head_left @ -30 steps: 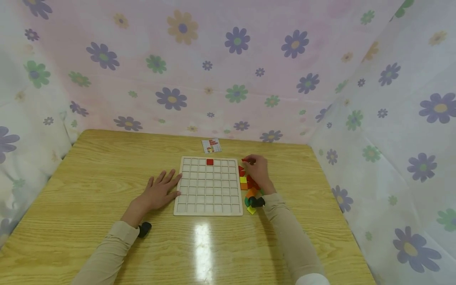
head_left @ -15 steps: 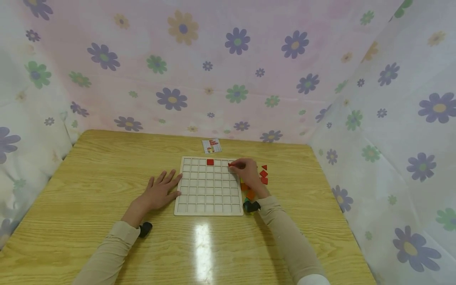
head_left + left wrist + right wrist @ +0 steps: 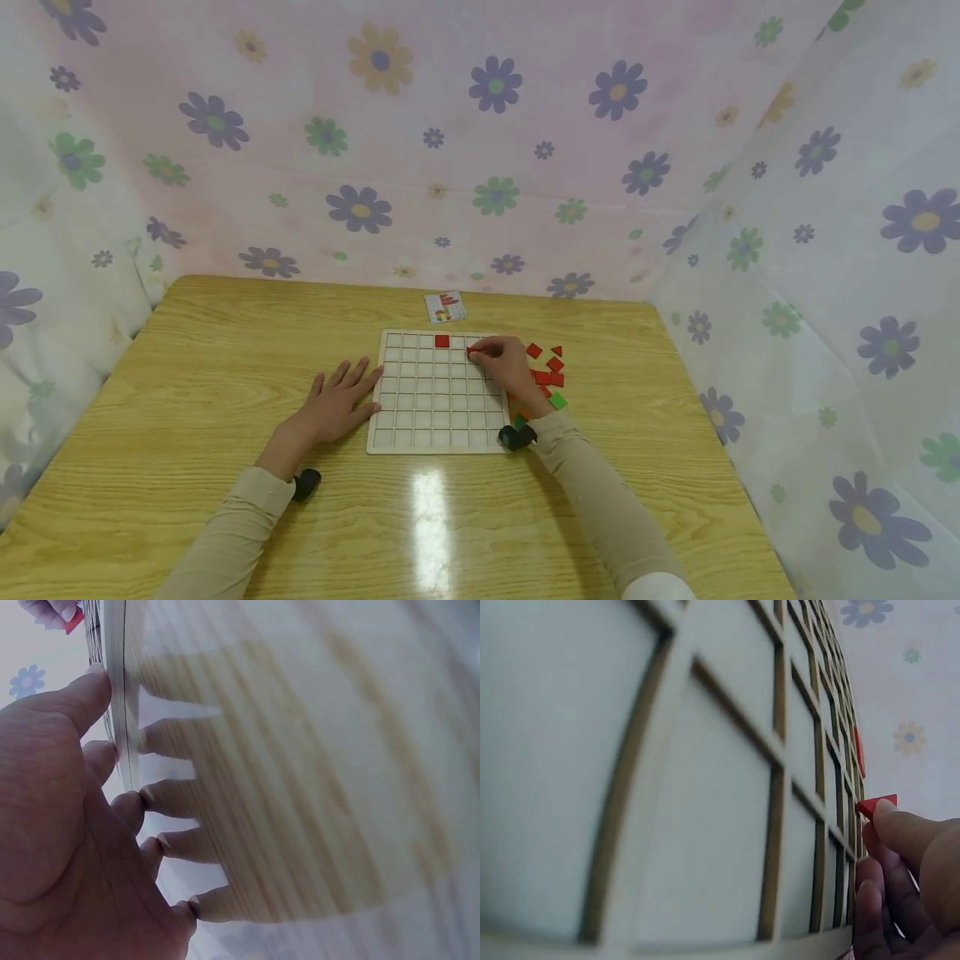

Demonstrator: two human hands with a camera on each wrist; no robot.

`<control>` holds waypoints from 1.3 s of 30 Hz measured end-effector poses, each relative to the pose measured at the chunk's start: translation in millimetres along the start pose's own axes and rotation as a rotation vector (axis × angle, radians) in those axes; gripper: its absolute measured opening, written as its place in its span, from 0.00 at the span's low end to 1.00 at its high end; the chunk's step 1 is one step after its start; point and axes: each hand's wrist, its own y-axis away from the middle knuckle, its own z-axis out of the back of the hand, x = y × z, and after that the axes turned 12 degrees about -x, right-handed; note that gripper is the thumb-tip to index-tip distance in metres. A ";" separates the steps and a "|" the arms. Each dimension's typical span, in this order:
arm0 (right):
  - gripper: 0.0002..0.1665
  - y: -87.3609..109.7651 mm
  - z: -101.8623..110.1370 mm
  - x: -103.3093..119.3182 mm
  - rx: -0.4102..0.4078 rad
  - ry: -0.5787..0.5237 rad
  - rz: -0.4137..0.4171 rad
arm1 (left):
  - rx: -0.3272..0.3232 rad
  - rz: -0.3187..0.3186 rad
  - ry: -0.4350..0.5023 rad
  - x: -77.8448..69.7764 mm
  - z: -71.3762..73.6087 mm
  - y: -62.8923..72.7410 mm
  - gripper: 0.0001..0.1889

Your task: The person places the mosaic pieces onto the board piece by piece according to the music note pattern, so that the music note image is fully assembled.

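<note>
A light wooden grid board (image 3: 420,402) lies on the table, with one red square tile (image 3: 442,341) set in a cell of its far row. My right hand (image 3: 506,365) is over the board's far right part and pinches a red triangle tile (image 3: 877,804) between thumb and fingers. In the right wrist view, the triangle's tip is close to the grid, near the red square. My left hand (image 3: 333,408) rests on the table with fingers spread, its thumb and fingertips at the board's left edge.
Several loose tiles lie right of the board, among them a red triangle (image 3: 557,351) and a green tile (image 3: 557,402); my right wrist hides some. Behind the board lies a small pattern card (image 3: 446,307). Flowered curtains (image 3: 480,150) stand around the wooden table (image 3: 360,533).
My right hand has carried the red triangle leftward from the loose tiles to over the far right of the board. The left hand has stayed in place.
</note>
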 end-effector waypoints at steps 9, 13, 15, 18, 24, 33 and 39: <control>0.06 -4.7 -13.8 10.7 -0.048 -0.009 -0.045 | -0.001 -0.004 -0.006 -0.3 -0.1 -0.9 0.35; 0.06 -6.9 -19.4 13.6 -0.063 0.001 -0.093 | -0.003 -0.006 0.003 -0.7 -1.0 -0.7 0.35; 0.06 -7.9 -21.4 13.4 -0.063 0.014 -0.095 | -0.004 -0.007 0.007 -1.2 -1.5 -0.2 0.35; 0.06 -9.5 -23.2 12.7 -0.057 0.019 -0.084 | -0.006 -0.008 0.000 -1.3 -2.5 0.9 0.35; 0.06 -14.7 -25.9 12.1 -0.067 0.036 -0.111 | -0.017 -0.005 0.005 -1.7 -3.7 2.1 0.34; 0.08 -17.7 -28.8 20.0 -0.067 0.090 -0.143 | -0.016 -0.006 0.010 -4.8 -1.6 2.4 0.35; 0.09 -18.3 -31.9 20.7 -0.074 0.111 -0.141 | -0.018 -0.007 0.018 -6.0 1.8 2.7 0.35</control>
